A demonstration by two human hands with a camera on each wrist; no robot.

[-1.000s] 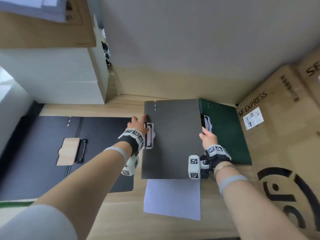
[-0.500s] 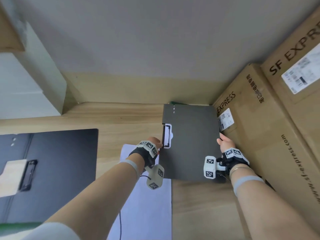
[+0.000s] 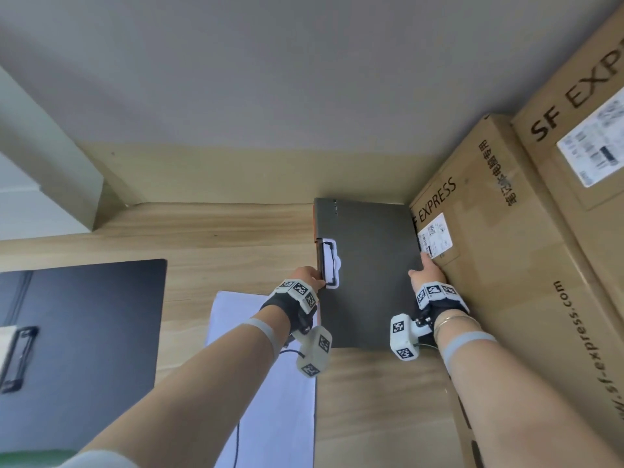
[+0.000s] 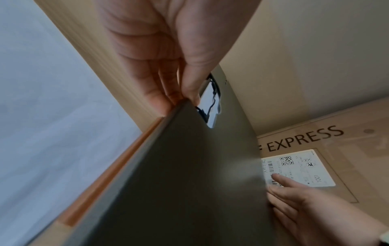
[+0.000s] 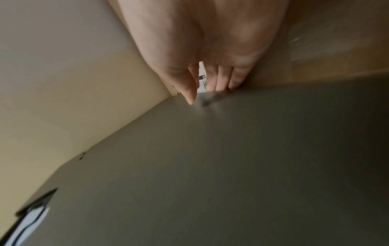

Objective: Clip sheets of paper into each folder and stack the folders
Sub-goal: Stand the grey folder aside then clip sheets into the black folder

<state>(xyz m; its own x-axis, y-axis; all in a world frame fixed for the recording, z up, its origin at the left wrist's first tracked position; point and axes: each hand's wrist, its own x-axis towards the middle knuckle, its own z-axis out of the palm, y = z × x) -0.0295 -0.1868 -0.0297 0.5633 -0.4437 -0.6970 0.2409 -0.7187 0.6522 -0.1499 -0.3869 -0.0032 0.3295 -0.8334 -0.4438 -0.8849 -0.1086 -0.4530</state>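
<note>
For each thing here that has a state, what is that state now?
Grey folder: closed, on an orange folder.
Black folder: open, flat, clip showing.
Paper: loose on the desk.
Left hand: grips the grey folder's left edge.
Right hand: holds its right edge, beside the box.

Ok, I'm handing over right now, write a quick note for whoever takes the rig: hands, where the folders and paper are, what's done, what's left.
Left hand: pinches the grey folder at its left edge, by the clip window.
Right hand: fingers at the folder's right edge, against the SF Express box; grip unclear.
Grey folder: closed, paper showing in the window, lying over an orange folder whose edge peeks out on the left.
Black folder: open on the desk at left, clip bare.
Loose white sheet: on the desk between them.
Done: grey folder filled and stacked.
Left: release, clip paper into the black folder, stack it.
</note>
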